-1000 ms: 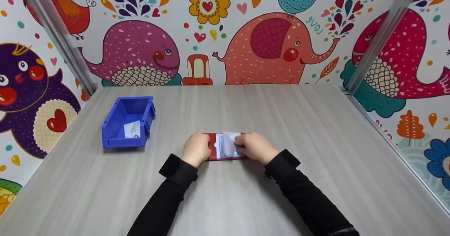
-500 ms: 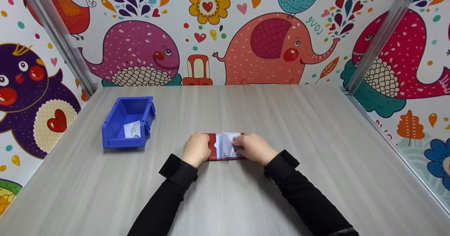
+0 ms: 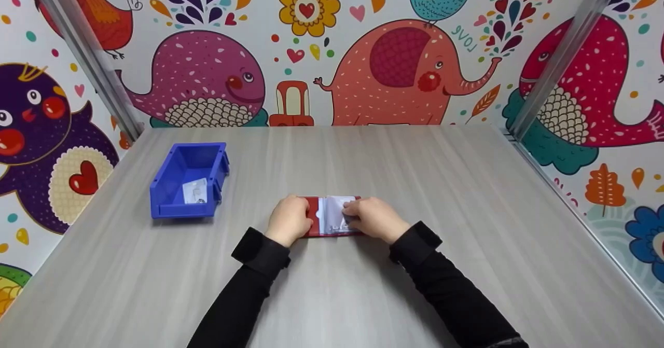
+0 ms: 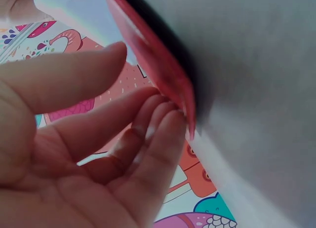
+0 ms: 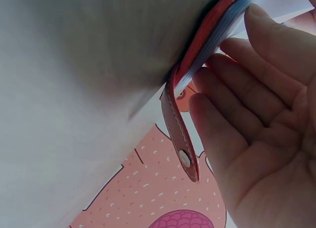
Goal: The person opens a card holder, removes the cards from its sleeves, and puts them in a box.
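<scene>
A small red card holder [image 3: 313, 216] lies spread on the table with its clear plastic sleeves [image 3: 336, 214] showing. My left hand [image 3: 289, 219] holds its left cover. In the left wrist view the bent fingertips meet the red cover [image 4: 158, 65], with the thumb over its inner side. At the right half, my right hand [image 3: 377, 218] holds the sleeves, thumb on top. The right wrist view shows the fingers beside the stacked page edges [image 5: 212, 38] and a strap [image 5: 177, 132] with a metal snap hanging from the cover. Some fingertips are hidden in the head view.
A blue bin [image 3: 182, 210] stands on the left of the wood-grain table [image 3: 415, 166], with a white printed packet [image 3: 195, 191] inside. Walls with cartoon animals [image 3: 394, 73] and metal posts [image 3: 565, 57] border the table.
From one second ago, my right thumb and fingers have shifted slightly left over the sleeves, which now lie flatter. My left hand stays on the cover, almost unmoved. The bin has not moved.
</scene>
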